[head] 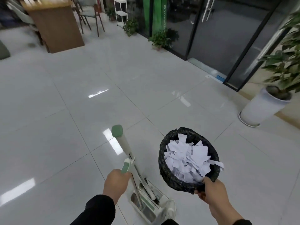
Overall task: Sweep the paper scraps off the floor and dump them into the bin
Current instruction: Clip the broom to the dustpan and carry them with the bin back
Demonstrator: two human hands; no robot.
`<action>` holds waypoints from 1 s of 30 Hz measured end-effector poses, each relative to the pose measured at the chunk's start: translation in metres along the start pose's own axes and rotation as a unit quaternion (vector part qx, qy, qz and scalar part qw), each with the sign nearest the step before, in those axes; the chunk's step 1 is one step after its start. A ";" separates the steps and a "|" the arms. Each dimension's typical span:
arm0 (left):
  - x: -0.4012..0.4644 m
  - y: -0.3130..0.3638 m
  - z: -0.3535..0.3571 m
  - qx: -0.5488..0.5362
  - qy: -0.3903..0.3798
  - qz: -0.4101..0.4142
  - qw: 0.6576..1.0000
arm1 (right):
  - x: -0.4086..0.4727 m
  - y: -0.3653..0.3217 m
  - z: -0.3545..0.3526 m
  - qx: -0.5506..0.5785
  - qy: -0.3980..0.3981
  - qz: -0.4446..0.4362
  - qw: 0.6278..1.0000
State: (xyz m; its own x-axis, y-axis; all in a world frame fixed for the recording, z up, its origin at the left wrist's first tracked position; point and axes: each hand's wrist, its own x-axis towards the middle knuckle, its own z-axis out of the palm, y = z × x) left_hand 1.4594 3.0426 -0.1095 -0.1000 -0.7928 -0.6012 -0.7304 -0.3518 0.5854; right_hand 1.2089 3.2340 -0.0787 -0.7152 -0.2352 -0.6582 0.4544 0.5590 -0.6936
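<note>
1. Green banner point(158, 15), standing left of the glass door point(211, 30): white vertical lettering, blurred, not legible.
2. No other text, label, brand, number or sign can be read.

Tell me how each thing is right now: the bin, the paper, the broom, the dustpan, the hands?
bin: lifted off the floor, tilted, full of paper
paper: torn scraps piled in the bin, one over the rim
broom: stands in the dustpan
dustpan: low by the floor
left hand: grips the dustpan handle
right hand: grips the bin rim
</note>
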 end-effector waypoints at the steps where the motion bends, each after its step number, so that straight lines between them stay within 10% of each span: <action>1: 0.001 0.006 -0.005 -0.004 -0.008 -0.006 1.000 | -0.001 -0.001 -0.003 0.003 0.009 -0.001 1.000; 16: 0.192 0.273 -0.154 -0.079 0.137 0.018 0.987 | 0.155 -0.312 0.205 -0.055 -0.111 -0.049 0.991; 30: 0.573 0.549 -0.339 -0.051 0.162 0.076 0.983 | 0.339 -0.631 0.507 -0.003 -0.080 -0.044 0.996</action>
State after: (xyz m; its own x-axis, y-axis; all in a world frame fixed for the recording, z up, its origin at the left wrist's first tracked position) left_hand 1.2303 2.2268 0.0516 0.0294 -0.9510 -0.3079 -0.6497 -0.2522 0.7171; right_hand 0.9490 2.3989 -0.0123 -0.6581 -0.4065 -0.6337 0.3898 0.5362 -0.7487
